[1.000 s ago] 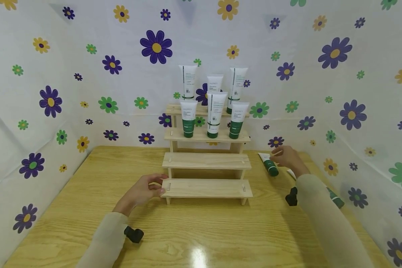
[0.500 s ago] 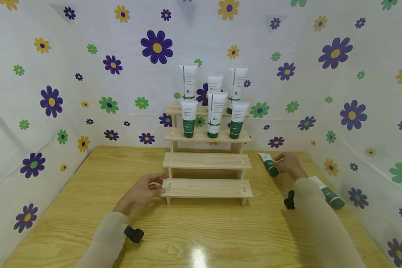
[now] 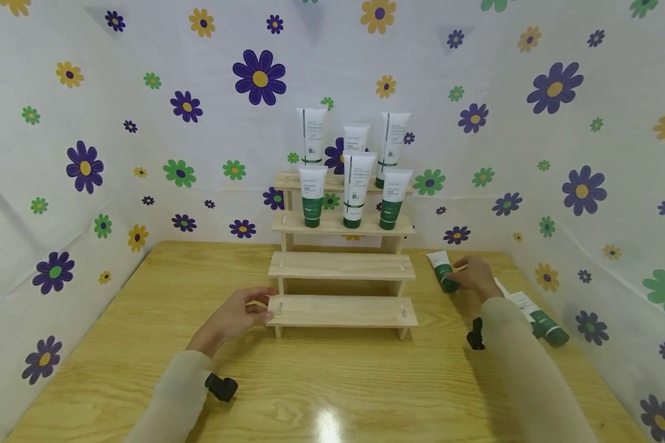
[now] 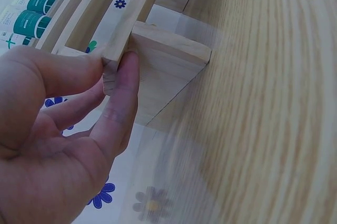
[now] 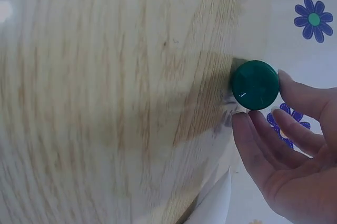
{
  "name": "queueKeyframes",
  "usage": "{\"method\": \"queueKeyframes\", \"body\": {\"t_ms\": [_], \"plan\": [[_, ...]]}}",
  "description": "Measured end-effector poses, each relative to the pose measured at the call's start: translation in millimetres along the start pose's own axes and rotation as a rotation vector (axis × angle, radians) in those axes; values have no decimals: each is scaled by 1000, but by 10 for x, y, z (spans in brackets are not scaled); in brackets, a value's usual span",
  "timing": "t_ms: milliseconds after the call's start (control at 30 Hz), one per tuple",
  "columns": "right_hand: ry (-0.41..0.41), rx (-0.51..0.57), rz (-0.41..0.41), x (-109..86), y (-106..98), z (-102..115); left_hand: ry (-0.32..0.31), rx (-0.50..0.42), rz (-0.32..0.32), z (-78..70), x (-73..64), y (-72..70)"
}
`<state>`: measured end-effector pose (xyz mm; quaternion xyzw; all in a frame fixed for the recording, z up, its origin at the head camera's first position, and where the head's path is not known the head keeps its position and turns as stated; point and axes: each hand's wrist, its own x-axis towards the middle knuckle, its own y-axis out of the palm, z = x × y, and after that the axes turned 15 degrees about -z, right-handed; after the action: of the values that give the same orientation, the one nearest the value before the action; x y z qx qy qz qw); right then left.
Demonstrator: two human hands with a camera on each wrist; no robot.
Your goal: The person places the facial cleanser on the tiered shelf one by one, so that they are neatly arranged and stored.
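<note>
My left hand (image 3: 242, 315) pinches the left end of the lowest board of a stepped wooden display rack (image 3: 340, 312). In the left wrist view, the thumb lies on one face of that board (image 4: 124, 39) and a finger on the other. Off the rack's right side, my right hand (image 3: 475, 277) pinches a white-and-green squeeze tube (image 3: 439, 263), its cap end towards me. The right wrist view shows the tube's round green cap (image 5: 255, 85) between thumb and fingertips; most of the tube's body is hidden behind it.
Several similar tubes (image 3: 359, 191) stand on the rack's two upper steps. More tubes lie on the wooden table (image 3: 332, 375) at the right, including a large one (image 3: 551, 329) partly behind my right sleeve. Flower-patterned cloth (image 3: 216, 135) walls the table's back and sides.
My right hand has come down and slightly towards me, from above the lying tube to a pinch at its cap end. The tube has turned slightly. My left hand stays on the rack.
</note>
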<state>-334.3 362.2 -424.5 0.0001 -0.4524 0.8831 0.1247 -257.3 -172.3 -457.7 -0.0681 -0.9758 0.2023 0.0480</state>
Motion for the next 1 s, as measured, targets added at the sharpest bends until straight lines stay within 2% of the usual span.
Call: {"method": "queueKeyframes", "body": {"t_ms": [300, 633, 800, 1000], "plan": [[7, -100, 48, 11, 50, 102, 9, -4, -6, 10, 1, -13], [10, -41, 47, -18, 56, 80, 33, -40, 34, 34, 6, -20], [49, 107, 64, -36, -14, 134, 26, -32, 25, 23, 0, -21], [52, 308, 52, -54, -140, 238, 21, -35, 26, 25, 10, -21]]}}
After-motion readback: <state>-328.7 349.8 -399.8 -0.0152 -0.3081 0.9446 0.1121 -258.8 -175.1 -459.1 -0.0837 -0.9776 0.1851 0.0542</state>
